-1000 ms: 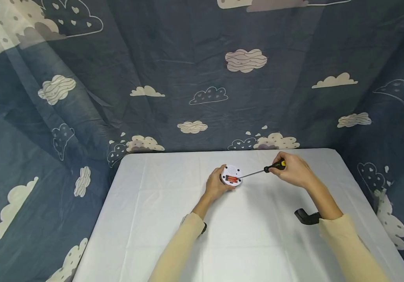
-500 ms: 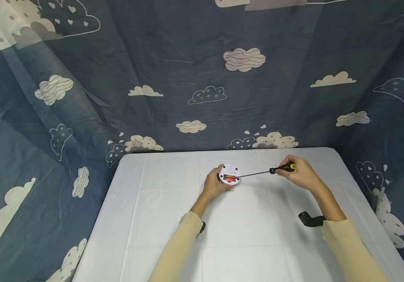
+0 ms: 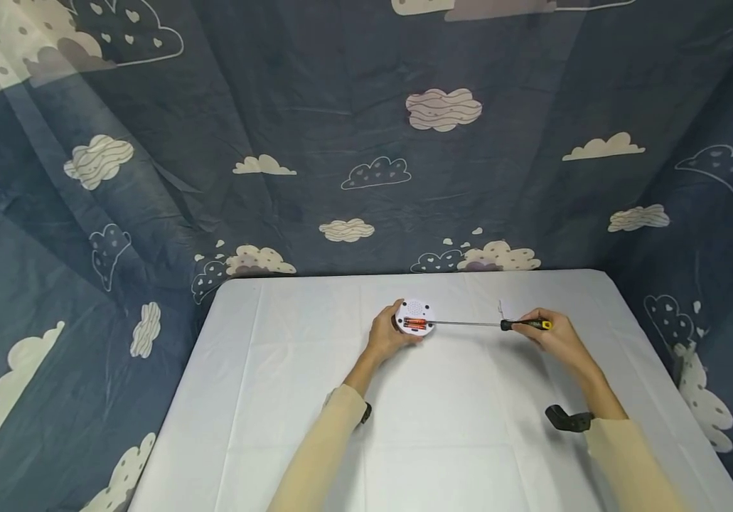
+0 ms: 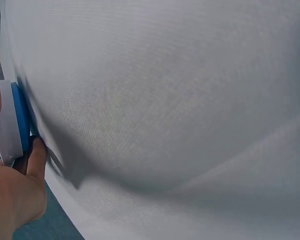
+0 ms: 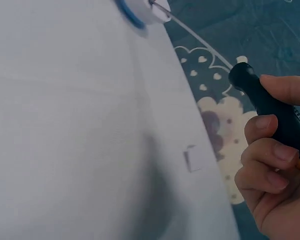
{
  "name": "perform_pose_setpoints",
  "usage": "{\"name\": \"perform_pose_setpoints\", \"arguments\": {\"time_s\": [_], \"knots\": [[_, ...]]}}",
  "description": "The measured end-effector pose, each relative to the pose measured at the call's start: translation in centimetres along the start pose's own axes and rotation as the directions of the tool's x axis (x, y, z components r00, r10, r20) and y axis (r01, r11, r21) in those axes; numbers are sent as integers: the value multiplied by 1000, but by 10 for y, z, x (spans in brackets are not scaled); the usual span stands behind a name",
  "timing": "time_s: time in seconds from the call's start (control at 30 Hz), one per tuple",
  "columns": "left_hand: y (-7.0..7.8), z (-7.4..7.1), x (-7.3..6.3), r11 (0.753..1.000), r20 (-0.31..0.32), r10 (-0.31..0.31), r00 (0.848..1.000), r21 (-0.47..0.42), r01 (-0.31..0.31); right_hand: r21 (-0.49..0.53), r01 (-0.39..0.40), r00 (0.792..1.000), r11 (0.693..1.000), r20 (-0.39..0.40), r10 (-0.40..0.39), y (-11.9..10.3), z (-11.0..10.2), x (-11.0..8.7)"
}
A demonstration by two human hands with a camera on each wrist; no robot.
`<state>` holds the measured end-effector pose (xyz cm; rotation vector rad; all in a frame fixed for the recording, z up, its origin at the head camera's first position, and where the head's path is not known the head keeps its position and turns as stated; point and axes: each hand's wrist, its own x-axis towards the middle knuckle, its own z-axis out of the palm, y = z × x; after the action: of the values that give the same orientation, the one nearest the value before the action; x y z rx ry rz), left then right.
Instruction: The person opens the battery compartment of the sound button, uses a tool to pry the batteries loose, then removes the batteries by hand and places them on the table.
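Note:
A round white device (image 3: 417, 310) with a speaker grille and several dark feet is held by its left edge in my left hand (image 3: 384, 334). Red batteries (image 3: 414, 323) lie in its open compartment, facing up at the head camera. In the left wrist view the device (image 4: 8, 122) shows a blue band on its other side, thumb on one face and fingers behind. My right hand (image 3: 554, 338) grips a screwdriver (image 3: 507, 325) by its black and yellow handle. The long thin shaft reaches left, its tip at the right end of the batteries.
A small white piece (image 5: 194, 159) lies on the white-covered table (image 3: 302, 398), beyond the screwdriver handle. A black camera mount (image 3: 567, 419) sits at the right wrist. A dark blue cloud-patterned curtain (image 3: 315, 107) surrounds the table's back and sides.
My right hand has moved right and nearer to me, bringing the screwdriver from slanted to nearly level across the head view. The left hand and device have shifted only slightly left.

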<state>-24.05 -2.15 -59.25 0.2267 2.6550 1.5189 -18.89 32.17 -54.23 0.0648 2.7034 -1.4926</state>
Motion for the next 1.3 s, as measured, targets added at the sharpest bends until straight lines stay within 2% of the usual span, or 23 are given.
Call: {"name": "perform_pose_setpoints", "arguments": {"time_s": [0.27, 0.67, 0.87, 1.1, 1.3], "knots": [[-2, 0, -1, 999, 4, 6, 1000, -49, -6, 47, -66, 998, 997, -20, 67, 13, 9, -10], [-5, 2, 1, 999, -11, 17, 1000, -51, -18, 12, -10, 995, 1000, -96, 12, 6, 5, -18], [-6, 2, 1, 997, -20, 38, 999, -68, -39, -23, 29, 992, 999, -125, -32, -7, 6, -19], [-3, 2, 0, 996, -28, 63, 998, -69, -65, -61, 90, 989, 994, -109, -96, -28, 9, -18], [-3, 2, 0, 997, -38, 54, 998, -56, -56, -125, 101, 990, 987, -87, -113, -36, 8, -16]]}}
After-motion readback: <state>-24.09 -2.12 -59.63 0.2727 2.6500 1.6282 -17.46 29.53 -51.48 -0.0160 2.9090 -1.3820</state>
